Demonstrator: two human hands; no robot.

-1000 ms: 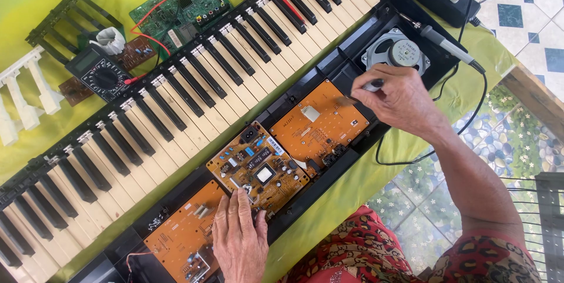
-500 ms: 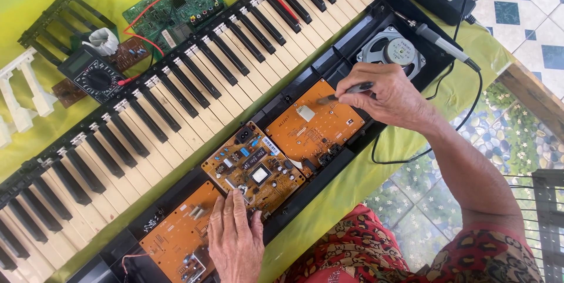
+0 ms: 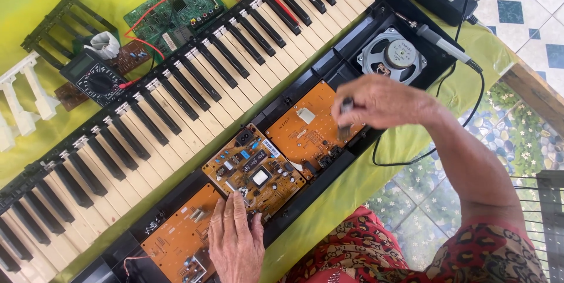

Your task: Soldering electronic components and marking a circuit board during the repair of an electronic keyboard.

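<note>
Near the table's left edge a multimeter [image 3: 94,75] is lying among loose boards, its red lead [image 3: 176,7] trailing across a green board [image 3: 179,4] and over the keys [image 3: 194,83]; a sweep of the arm that way is likely to snag that lead and drag the meter

The left hand [image 3: 235,242] is resting flat, fingers together and holding nothing, on the seam between the lower orange board [image 3: 176,239] and the middle board [image 3: 254,168], pinning them inside the keyboard's black case [image 3: 305,195]. Leaning harder there is risking bent parts or a flexed board

The right hand [image 3: 382,102] is hovering blurred over the upper orange board [image 3: 311,127], fingers pinched round a thin dark tool [image 3: 346,106]; its tip seems to be pointing down at the board, though I cannot tell whether it is touching. A slip is likely to scratch tracks or knock the small connectors just below

Further right, the speaker [image 3: 392,58] is sitting just beside that hand, and a grey-handled iron [image 3: 446,45] is lying across the case corner with its cable looping under the wrist, so a pull-back could catch it

Open room is scarce: the case is running close to the table's near edge, and free cloth is showing only at the near right corner
</note>
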